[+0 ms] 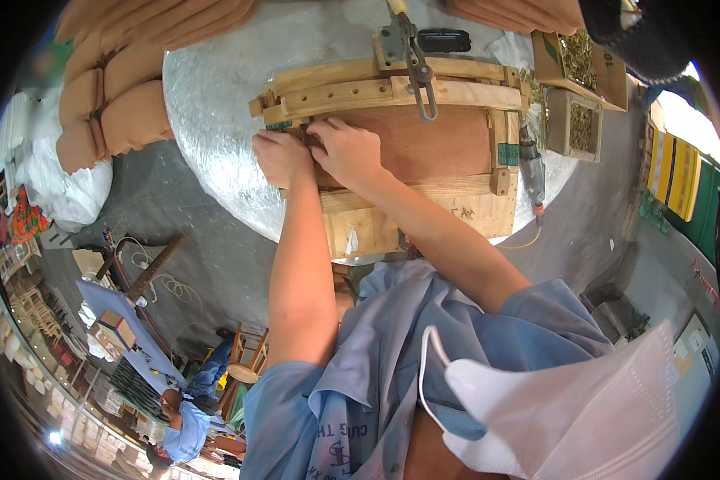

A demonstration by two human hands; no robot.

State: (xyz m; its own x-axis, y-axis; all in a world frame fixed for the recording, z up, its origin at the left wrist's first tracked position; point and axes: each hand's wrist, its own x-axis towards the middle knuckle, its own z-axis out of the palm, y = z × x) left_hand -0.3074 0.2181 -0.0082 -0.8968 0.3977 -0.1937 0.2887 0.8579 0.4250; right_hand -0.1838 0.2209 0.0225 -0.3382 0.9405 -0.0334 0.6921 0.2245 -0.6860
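Nearest us hangs a white mask (568, 408); beyond it we see the left hand (282, 158) and the right hand (346, 152) close together, fingers curled, at the left end of the wooden frame (464, 92); we cannot tell what they pinch; the frame, a brown panel (432, 144) between its rails, lies on the wrapped surface (208, 136); past its right end stand a box (558, 126) and a carton (610, 76).

Room over panel (436, 148), clamp (418, 70) beyond
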